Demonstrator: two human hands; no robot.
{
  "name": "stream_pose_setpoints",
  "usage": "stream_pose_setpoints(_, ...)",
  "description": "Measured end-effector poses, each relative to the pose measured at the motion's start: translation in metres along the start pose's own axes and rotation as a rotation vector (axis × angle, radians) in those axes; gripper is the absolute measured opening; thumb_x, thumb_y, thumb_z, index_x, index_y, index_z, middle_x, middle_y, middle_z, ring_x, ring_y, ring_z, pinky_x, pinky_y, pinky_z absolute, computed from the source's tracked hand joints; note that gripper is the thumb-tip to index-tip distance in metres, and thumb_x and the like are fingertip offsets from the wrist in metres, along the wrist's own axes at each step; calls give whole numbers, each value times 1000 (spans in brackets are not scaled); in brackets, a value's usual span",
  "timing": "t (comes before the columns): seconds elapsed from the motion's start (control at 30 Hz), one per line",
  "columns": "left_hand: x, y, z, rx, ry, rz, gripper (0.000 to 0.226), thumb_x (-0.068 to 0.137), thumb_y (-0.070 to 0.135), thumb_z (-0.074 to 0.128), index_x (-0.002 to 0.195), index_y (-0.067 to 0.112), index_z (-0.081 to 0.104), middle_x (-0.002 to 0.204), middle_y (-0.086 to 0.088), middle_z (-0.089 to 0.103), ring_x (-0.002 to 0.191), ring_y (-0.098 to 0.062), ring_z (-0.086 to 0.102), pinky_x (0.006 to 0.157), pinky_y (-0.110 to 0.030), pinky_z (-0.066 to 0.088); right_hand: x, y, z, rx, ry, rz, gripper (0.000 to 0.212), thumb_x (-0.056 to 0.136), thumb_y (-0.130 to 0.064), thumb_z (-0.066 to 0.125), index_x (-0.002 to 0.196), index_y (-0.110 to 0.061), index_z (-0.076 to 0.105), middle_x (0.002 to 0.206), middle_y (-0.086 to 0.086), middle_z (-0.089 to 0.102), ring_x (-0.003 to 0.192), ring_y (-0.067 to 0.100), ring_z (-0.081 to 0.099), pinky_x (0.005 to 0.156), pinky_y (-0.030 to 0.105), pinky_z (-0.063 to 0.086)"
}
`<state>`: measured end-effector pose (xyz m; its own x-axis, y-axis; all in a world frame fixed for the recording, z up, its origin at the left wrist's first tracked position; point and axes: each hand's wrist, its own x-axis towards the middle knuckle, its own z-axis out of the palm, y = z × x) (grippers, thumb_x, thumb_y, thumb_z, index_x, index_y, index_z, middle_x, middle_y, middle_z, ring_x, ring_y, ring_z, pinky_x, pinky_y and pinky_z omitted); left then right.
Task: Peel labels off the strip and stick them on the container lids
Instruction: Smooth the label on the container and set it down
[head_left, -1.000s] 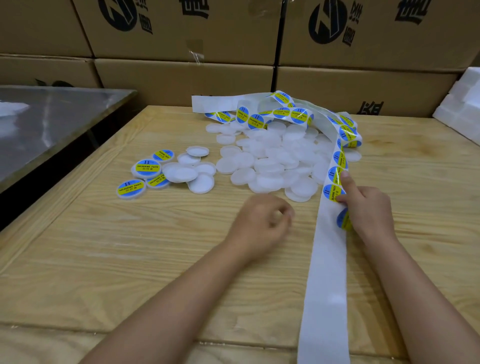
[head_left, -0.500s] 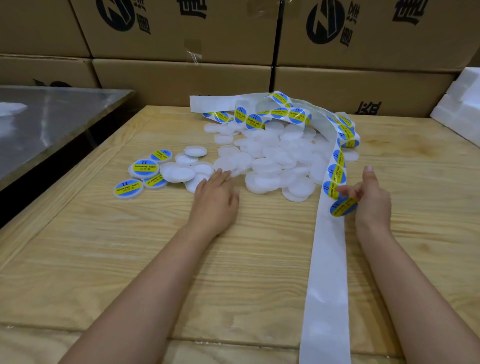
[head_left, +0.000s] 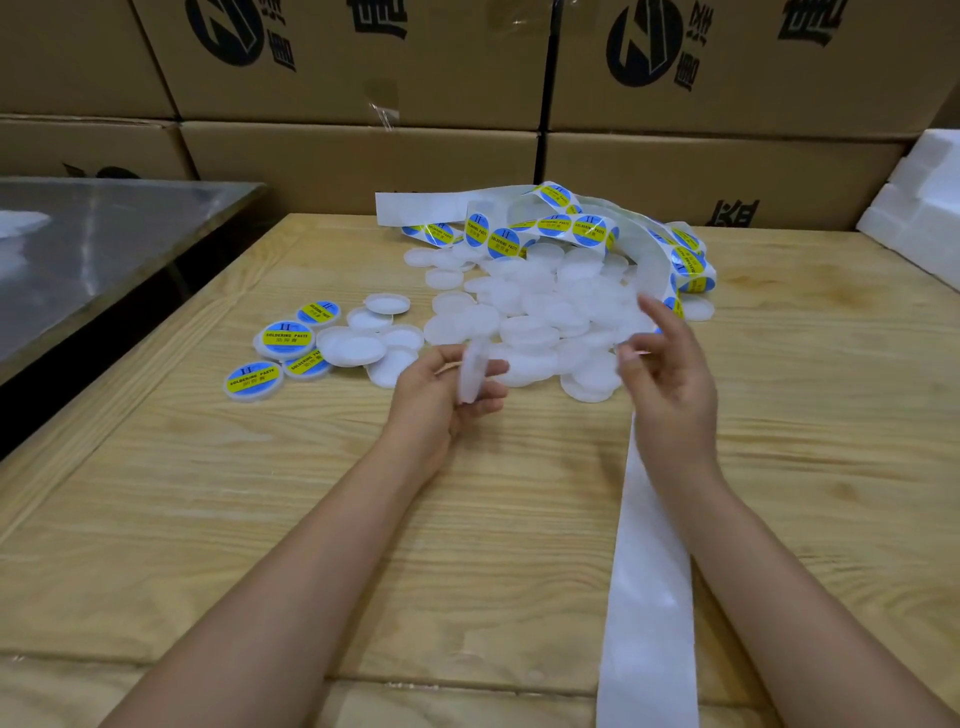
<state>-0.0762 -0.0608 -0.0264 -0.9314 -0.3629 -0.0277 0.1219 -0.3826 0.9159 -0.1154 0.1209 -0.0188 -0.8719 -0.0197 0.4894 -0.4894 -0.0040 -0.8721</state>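
Above the table (head_left: 260, 519), left hand (head_left: 436, 400) fingers grasping lid (head_left: 471, 371) edge-on, upright, right hand (head_left: 675, 384) fingers blurred, grasp unclear

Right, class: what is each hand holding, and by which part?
Left hand pinches a white round plastic lid by its rim. Right hand: too blurred to tell.

Blurred right hand (head_left: 670, 379) possibly pinches something; strip (head_left: 649, 597) runs off bottom edge.
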Motion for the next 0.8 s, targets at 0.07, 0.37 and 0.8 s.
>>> stream_pose_setpoints(0.07,-6,-4,8,-28,-94,-41,20,91,-12,41,93,3,55,75,-9,72,57,-16,67,50,-21,53,-9,-2,11,5,-185,9,50,85,-17,59,123,-46,44,94,0,65,88,12,60,82,23,46)
stream_pose_setpoints(0.37,-20,-17,24,-95,-199,-97,20,87,-13,50,101,0,55,78,-9,67,72,-24,70,65,-27,58,-33,-7,30,-148,-453,-14,90,71,-20,80,132,-54,23,122,-19,51,109,-5,49,84,3,36)
stream_pose_setpoints(0.8,-18,-17,22,-21,-208,-222,35,101,15,33,122,-6,52,95,-15,69,81,-24,68,75,-33,57,-20,11,19,-684,-330,-361,78,73,-19,76,141,-11,39,117,10,61,105,31,55,93,38,40)
